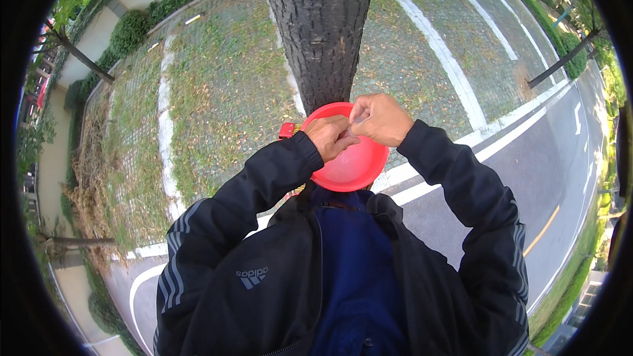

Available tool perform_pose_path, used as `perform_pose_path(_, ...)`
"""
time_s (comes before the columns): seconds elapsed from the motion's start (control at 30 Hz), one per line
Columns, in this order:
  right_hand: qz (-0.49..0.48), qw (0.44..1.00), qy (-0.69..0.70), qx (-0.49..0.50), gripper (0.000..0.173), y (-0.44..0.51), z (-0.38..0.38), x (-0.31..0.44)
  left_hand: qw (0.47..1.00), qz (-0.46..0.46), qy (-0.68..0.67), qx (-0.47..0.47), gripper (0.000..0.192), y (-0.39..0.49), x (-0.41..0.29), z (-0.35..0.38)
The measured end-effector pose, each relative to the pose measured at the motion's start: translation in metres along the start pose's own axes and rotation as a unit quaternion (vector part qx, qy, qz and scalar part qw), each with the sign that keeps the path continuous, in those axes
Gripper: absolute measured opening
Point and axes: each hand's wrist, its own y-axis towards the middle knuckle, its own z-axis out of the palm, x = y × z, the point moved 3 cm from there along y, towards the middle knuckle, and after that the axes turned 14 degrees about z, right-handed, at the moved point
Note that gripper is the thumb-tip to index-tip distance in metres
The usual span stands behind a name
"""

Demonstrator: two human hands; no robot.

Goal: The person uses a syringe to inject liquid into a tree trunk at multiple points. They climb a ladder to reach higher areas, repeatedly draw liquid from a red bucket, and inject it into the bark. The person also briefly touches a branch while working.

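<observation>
A red plastic basin [348, 170] lies below both hands, at the foot of the tree trunk in this view. My left hand [329, 136] is over the basin's upper left part, fingers curled inward. Meeting it from the right, my right hand [380, 119] has its thumb and fingers pinched together. Between the fingertips of both hands is a small, clear or whitish thing [352, 131], too small to name. Partly hidden behind the basin, a red and yellow object [288, 130] shows at its left edge.
A thick tree trunk [321, 24] rises just beyond the basin. Grass-grown paving with white painted lines [435, 44] spreads on both sides. A paved road [514, 163] runs on the right; dry brush [94, 173] and hedges stand at the left.
</observation>
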Motion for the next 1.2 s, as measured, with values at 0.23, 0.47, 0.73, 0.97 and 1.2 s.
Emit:
perform_pose_path(0.23,0.019,1.0,0.019,0.01,0.02,0.0,-0.003,-0.001,1.0,-0.011,0.015,0.007,0.034,0.003,-0.005,-0.005)
perform_pose_path(0.47,0.031,0.999,0.042,-0.01,0.019,-0.027,-0.007,0.011,0.997,-0.065,-0.024,0.03,0.033,0.009,-0.013,-0.013)
perform_pose_path(0.73,-0.051,0.965,0.044,-0.254,0.014,-0.111,0.015,-0.002,0.798,-0.361,-0.462,-0.137,0.049,-0.041,-0.07,0.002)
perform_pose_path(0.97,-0.103,0.978,0.047,-0.173,0.034,-0.157,0.066,-0.009,0.607,-0.45,-0.626,-0.194,0.054,-0.05,-0.08,0.038)
perform_pose_path(1.2,0.097,0.939,0.327,0.053,0.062,-0.15,0.075,-0.017,0.554,-0.448,-0.662,-0.229,0.047,-0.059,-0.086,0.051)
